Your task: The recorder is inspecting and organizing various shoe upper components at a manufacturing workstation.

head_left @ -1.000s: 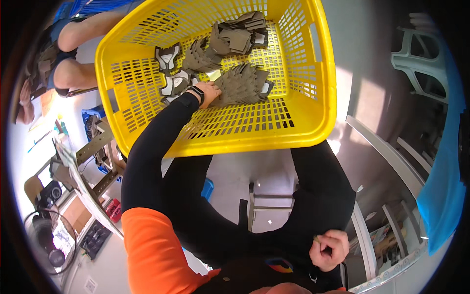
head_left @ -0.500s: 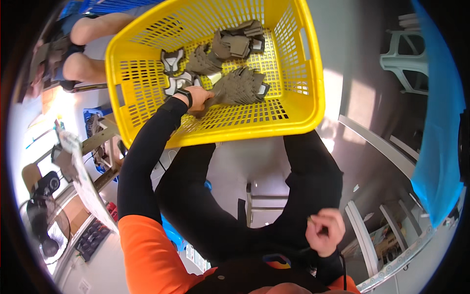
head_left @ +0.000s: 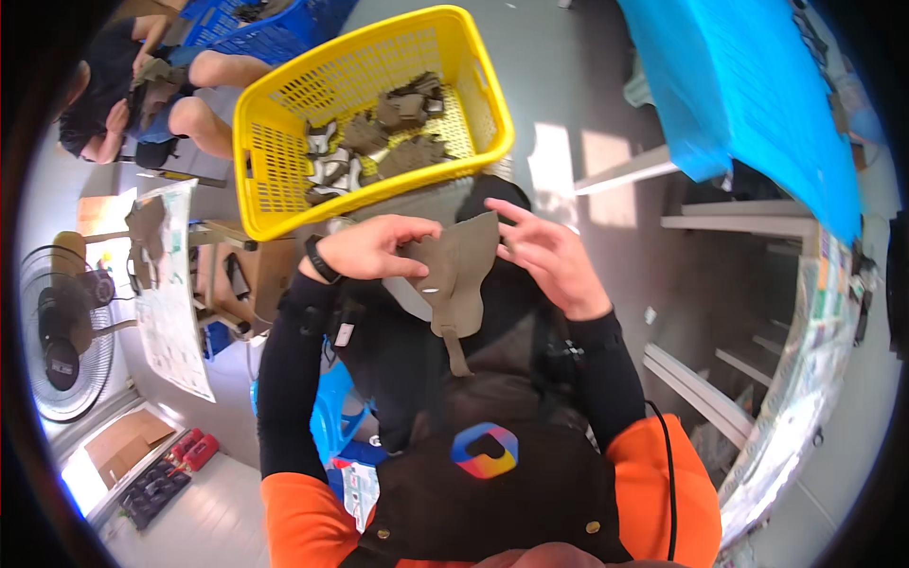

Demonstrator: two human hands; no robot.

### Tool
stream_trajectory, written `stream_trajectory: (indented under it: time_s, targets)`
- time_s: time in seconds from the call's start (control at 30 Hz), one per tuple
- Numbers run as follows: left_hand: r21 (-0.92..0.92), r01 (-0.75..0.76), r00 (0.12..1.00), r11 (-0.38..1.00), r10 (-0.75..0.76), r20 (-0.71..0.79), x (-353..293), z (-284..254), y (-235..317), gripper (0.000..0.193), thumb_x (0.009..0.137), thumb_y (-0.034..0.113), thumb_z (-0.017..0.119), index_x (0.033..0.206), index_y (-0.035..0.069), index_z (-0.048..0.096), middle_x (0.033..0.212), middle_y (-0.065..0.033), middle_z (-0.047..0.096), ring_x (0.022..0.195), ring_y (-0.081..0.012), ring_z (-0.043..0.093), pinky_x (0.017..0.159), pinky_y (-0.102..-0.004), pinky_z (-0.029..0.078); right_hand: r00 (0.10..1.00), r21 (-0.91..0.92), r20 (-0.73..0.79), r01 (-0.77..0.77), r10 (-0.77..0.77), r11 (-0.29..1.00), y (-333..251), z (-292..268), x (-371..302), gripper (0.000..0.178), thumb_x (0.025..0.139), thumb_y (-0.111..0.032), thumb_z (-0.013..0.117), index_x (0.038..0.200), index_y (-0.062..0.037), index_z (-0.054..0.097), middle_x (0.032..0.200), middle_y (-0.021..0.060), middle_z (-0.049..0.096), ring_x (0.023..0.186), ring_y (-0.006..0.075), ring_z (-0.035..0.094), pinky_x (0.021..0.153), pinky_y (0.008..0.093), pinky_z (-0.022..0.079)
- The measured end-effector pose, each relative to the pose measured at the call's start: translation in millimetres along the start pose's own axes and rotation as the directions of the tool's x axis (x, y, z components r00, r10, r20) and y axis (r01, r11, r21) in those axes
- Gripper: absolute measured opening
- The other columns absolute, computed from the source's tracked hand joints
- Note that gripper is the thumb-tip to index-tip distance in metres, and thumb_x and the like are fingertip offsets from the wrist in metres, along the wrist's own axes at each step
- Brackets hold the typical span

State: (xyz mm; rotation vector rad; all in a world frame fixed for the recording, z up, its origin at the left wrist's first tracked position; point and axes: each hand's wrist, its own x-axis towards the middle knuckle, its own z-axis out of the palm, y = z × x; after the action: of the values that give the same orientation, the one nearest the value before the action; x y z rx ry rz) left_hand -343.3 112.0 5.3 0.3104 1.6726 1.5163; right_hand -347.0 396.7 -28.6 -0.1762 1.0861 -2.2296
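A grey-brown piece of fabric [head_left: 457, 270] with a narrow strap at its lower end is held up over my lap. My left hand [head_left: 376, 248], with a black watch on its wrist, is closed on the left edge of the piece, thumb in front. My right hand [head_left: 557, 260] is beside the piece's upper right edge, fingers apart and stretched out. Beyond my hands stands a yellow plastic basket [head_left: 374, 204] with slotted walls. Several like grey-brown fabric pieces [head_left: 414, 154] lie in it in overlapping stacks, with some grey-and-white ones at its left side.
Another person [head_left: 109, 104] sits at the far left, handling similar fabric, beside a blue crate [head_left: 251, 38]. A fan [head_left: 64, 331] stands at the left. Blue sheeting [head_left: 748, 85] hangs over a frame at the right, with pale metal bars [head_left: 701, 393] below.
My left hand has come out of the basket, bringing one fabric piece back over my lap. My right hand has risen from near my right hip and uncurled. The view has shifted.
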Motion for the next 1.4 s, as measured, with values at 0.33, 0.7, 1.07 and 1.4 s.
stream_trajectory:
  time_s: [0.33, 0.7, 1.07, 1.4]
  targets:
    - [0.009, -0.076, 0.950, 0.997, 0.075, -0.302, 73, 73, -79, 0.024, 0.095, 0.025, 0.058, 0.097, 0.002, 0.064, 0.077, 0.0072, 0.056, 0.072, -0.0014, 0.046, 0.063, -0.0195, 0.039, 0.875, -0.579, -0.477, -0.244, -0.081, 0.778, 46, -33, -24, 0.015, 0.083, -0.009, 0.070, 0.094, 0.0005, 0.067, 0.088, 0.0050, 0.068, 0.077, 0.0107, 0.063, 0.071, 0.0249, 0.051]
    - [-0.202, 0.019, 0.799, 0.979, -0.137, -0.585, 88, 93, -82, 0.022, 0.091, 0.022, 0.063, 0.093, 0.000, 0.070, 0.077, 0.0019, 0.066, 0.069, -0.0041, 0.056, 0.062, -0.0213, 0.045, 0.946, -0.899, -0.176, -0.042, -0.272, 0.436, 38, -28, -3, 0.011, 0.080, -0.008, 0.070, 0.089, -0.0032, 0.067, 0.082, 0.0043, 0.060, 0.063, 0.0132, 0.056, 0.059, 0.0259, 0.046]
    - [-0.289, 0.009, 0.768, 0.957, -0.192, -0.612, 89, 96, -79, 0.027, 0.088, 0.023, 0.064, 0.091, -0.003, 0.070, 0.073, -0.0038, 0.067, 0.064, -0.0074, 0.056, 0.060, -0.0258, 0.047, 0.972, -0.919, -0.105, -0.014, -0.211, 0.395, 34, -25, -7, 0.012, 0.078, -0.008, 0.071, 0.086, -0.0017, 0.066, 0.079, 0.0050, 0.059, 0.060, 0.0126, 0.053, 0.058, 0.0267, 0.045]
    - [-0.316, -0.051, 0.774, 0.947, -0.162, -0.613, 91, 99, -81, 0.021, 0.090, 0.020, 0.064, 0.093, 0.000, 0.070, 0.076, 0.0015, 0.066, 0.067, -0.0040, 0.056, 0.059, -0.0211, 0.045, 0.957, -0.926, -0.122, -0.014, -0.265, 0.377, 34, -25, -1, 0.012, 0.076, -0.006, 0.071, 0.086, -0.0007, 0.065, 0.077, 0.0055, 0.058, 0.059, 0.0127, 0.051, 0.056, 0.0270, 0.044]
